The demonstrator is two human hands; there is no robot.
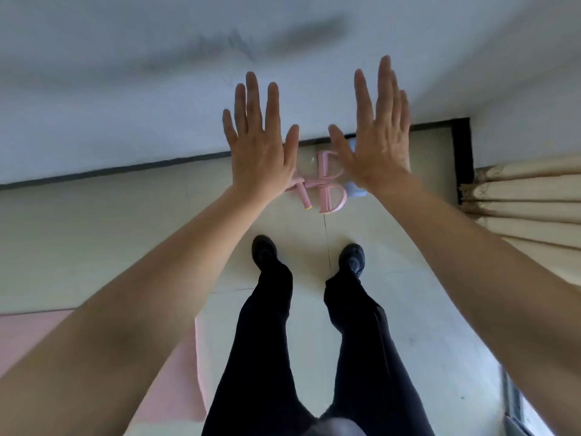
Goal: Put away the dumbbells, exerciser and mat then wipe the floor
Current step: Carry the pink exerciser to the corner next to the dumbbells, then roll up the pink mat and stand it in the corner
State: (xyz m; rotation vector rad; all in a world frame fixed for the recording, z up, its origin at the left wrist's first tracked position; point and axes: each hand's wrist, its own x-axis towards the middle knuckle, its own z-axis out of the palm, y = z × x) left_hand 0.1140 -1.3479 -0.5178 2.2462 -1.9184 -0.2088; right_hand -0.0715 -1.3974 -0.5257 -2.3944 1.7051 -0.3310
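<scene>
A pink exerciser [327,187] with two D-shaped pedals and a handle lies on the pale tiled floor against the wall's dark skirting. Part of it is hidden behind my hands. A light blue object [355,191], partly covered by my right wrist, lies just right of it; what it is I cannot tell. A pink mat [176,369] is spread on the floor at the lower left, beside my left leg. My left hand [257,143] and my right hand [375,133] are both held up in front of me, fingers straight and spread, holding nothing.
I stand with both feet [308,254] on the floor just before the exerciser. A white wall [125,89] fills the top. A beige pleated curtain [528,202] hangs at the right, next to a dark-framed corner [462,152].
</scene>
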